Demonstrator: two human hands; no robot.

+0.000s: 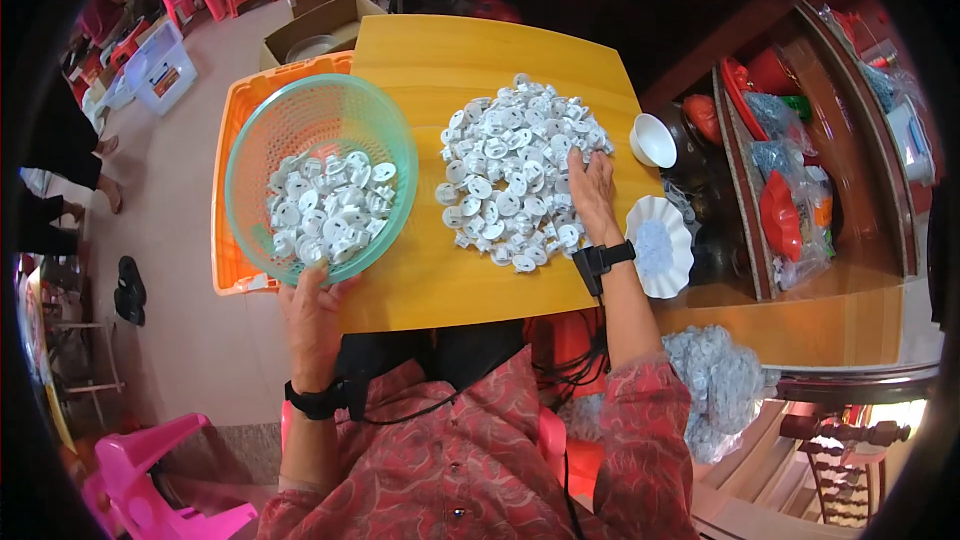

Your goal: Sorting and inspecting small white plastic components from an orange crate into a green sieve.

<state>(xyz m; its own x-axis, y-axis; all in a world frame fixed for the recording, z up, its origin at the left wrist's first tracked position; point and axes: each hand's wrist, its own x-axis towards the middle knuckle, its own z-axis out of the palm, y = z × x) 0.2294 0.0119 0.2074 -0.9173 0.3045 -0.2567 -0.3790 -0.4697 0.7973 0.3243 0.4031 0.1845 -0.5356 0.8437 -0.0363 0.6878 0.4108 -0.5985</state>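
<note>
My left hand (315, 315) grips the near rim of a round green plastic colander (398, 130), thumb over the edge and fingers beneath. Small white plastic parts (330, 205) with round faces lie inside it. The colander is tilted, partly over an orange crate (232, 140) and the table's left edge. A larger heap of the same white parts (515, 165) covers the middle of the yellow wooden table (420, 300). My right hand (592, 190) rests against the heap's right side, fingers stretched out. Whether a part lies under its fingertips is hidden.
Right of the heap stand a white bowl (654, 140) and a fluted white dish (680, 250) holding small pale bits. Shelves (745, 190) with bagged items rise farther right. A cardboard box (340, 20) sits behind the crate. Pink stools (150, 460) and other people's legs are at left.
</note>
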